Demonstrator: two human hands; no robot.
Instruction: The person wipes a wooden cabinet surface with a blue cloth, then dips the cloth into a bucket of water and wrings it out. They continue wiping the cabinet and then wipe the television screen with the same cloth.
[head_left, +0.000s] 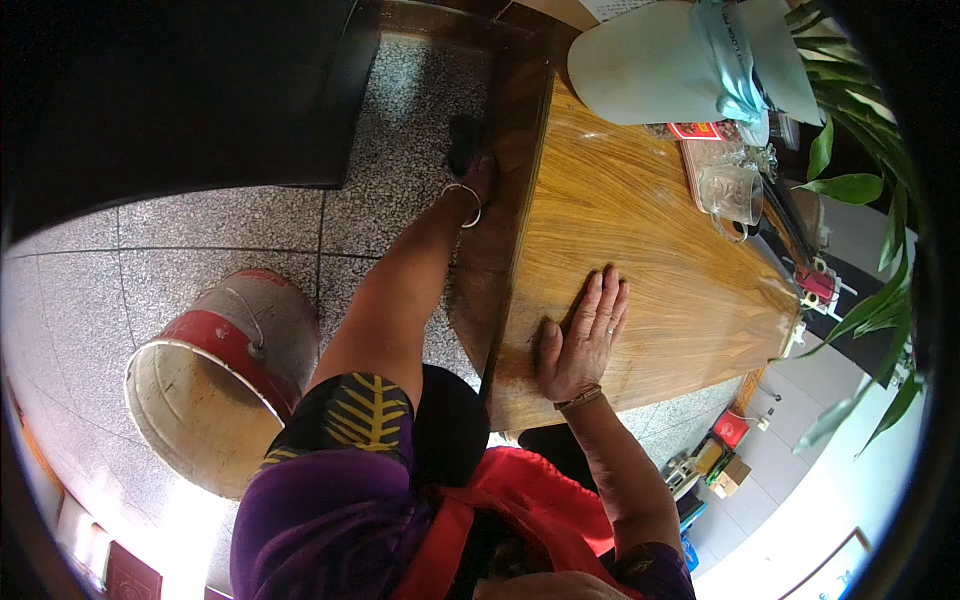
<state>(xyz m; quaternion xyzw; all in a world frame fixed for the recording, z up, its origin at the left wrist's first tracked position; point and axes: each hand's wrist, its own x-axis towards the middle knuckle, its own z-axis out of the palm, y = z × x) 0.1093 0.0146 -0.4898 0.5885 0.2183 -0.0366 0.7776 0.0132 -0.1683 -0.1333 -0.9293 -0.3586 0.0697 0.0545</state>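
Note:
My right hand (589, 337) rests palm down on the wooden tabletop (660, 292), fingers nearly straight and thumb apart. It wears a ring, with a brown bracelet at the wrist, and holds nothing that I can see. My left arm reaches down past the table's edge, a pale bangle (475, 206) around its wrist. Beside the table's dark wooden side panel (514, 165), my left hand (478, 176) is in shadow. A dark thing (463, 142), perhaps a cloth, shows at its fingers. Whether the fingers grip it I cannot tell.
A paint-type bucket (251, 330) stands on the speckled floor (202, 217) at left. A black panel (180, 90) fills the upper left. On the table are a glass mug (727, 191) and a pale-blue wrapped pot (652, 67) with a leafy plant (847, 184).

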